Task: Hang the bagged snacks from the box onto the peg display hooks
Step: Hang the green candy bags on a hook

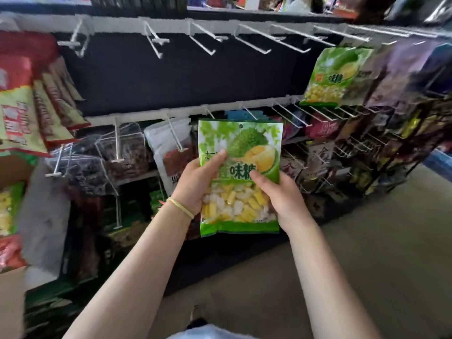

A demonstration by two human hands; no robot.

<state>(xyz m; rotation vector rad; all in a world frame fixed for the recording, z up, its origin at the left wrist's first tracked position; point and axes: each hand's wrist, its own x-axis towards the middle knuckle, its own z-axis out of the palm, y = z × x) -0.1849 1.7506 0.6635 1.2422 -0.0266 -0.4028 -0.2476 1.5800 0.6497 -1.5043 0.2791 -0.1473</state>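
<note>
Green candy bag upright at frame centre, hang hole on top for hooking. Left hand and right hand fingers curled round its sides. Bare peg hooks at 12 o'clock; hung matching bag at 2; box at 9.

You read "味糖" in dark characters on the green durian bag at centre; same "味糖" on the hung bag at two o'clock.

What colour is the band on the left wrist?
Pale yellow, with a thin pink strand beside it. The wrist band shows best in the head view.
</note>
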